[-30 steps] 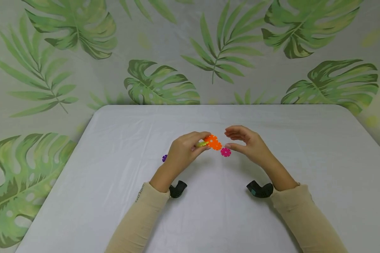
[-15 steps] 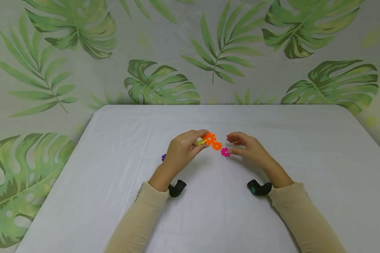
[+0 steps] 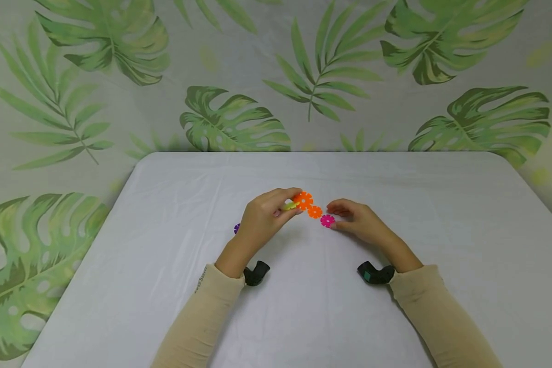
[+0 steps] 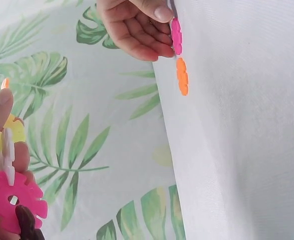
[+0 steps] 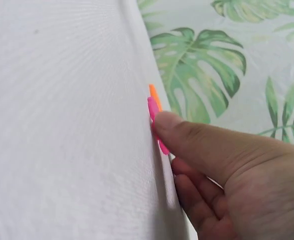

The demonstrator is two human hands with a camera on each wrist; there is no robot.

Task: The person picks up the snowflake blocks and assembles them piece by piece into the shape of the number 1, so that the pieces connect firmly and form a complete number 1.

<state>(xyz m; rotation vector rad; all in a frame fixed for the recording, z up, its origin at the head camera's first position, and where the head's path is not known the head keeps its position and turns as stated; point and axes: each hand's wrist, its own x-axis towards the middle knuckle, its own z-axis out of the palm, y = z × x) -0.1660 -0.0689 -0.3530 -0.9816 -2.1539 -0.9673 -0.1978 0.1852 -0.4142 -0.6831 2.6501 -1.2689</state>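
Note:
My left hand pinches a joined cluster of notched plastic discs above the table. In the head view its orange disc and yellow disc show. The left wrist view adds a white disc, a pink disc and a dark piece below it. My right hand is down at a magenta disc on the table, thumb on one edge and fingertips at the opposite edge. Beside that lies a small orange disc, between the two hands.
A purple disc lies partly hidden behind my left wrist. Black devices sit at both wrists. White cloth covers the table, and a leaf-patterned backdrop rises behind its far edge.
My right hand has come down towards me, its fingers closing in on the magenta disc. The left hand has drifted slightly left with its cluster, uncovering more of the small orange disc.

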